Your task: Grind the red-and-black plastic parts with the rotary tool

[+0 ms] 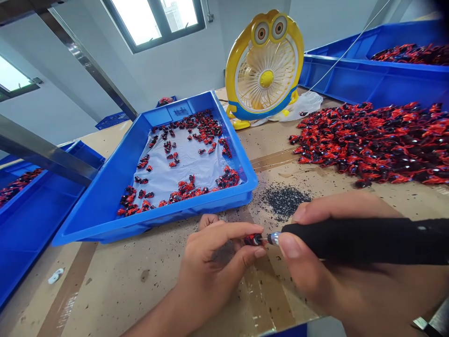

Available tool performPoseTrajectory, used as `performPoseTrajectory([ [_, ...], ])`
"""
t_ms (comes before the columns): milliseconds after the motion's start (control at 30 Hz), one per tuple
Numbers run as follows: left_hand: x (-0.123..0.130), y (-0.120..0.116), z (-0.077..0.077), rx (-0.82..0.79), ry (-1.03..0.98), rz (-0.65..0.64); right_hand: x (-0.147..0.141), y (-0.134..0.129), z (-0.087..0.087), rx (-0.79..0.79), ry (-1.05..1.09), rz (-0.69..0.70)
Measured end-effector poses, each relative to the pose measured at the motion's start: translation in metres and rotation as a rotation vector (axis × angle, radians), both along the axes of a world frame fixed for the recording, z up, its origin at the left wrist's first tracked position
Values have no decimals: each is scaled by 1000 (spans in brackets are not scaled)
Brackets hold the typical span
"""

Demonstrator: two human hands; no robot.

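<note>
Between thumb and index finger, my left hand [219, 262] pinches a small red and black part [253, 239]. My right hand [315, 267] grips a thick black pen-shaped rotary tool [351, 241] with a silver collet. Its thin bit meets the end of the small part, or nearly so; exact contact is too small to tell. Just beyond the hands lies a heap of black shavings [286, 199] on the cardboard-covered table [140, 276]. A blue tray [164, 224], lined with white sheet and holding scattered red and black parts, stands behind my left hand.
A large pile of red and black parts [379, 145] lies at the right, before blue bins [351, 79]. A yellow cartoon-shaped fan [266, 79] stands at the back. Another blue bin [31, 229] and metal posts [45, 152] are at the left. A small white piece [55, 276] lies nearby.
</note>
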State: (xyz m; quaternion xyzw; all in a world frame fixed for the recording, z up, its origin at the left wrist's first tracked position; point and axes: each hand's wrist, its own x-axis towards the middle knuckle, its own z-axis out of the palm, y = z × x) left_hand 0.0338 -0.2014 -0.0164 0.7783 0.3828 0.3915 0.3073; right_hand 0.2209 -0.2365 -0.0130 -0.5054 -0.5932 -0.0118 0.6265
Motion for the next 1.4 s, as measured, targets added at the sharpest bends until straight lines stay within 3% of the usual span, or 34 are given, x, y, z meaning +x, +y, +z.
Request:
performPoseTrajectory([
  [167, -2, 0, 1, -20, -25, 12, -4, 1, -1, -30, 19, 54],
  [367, -4, 0, -3, -87, -59, 41, -1, 1, -4, 99, 236, 39],
  [500, -5, -1, -6, -149, -108, 10, 0, 0, -3, 101, 294, -12],
  [867, -4, 2, -6, -53, -85, 10, -2, 0, -3, 158, 241, 18],
  [1400, -2, 0, -4, 70, -34, 10, 1, 1, -2, -11, 164, 50],
])
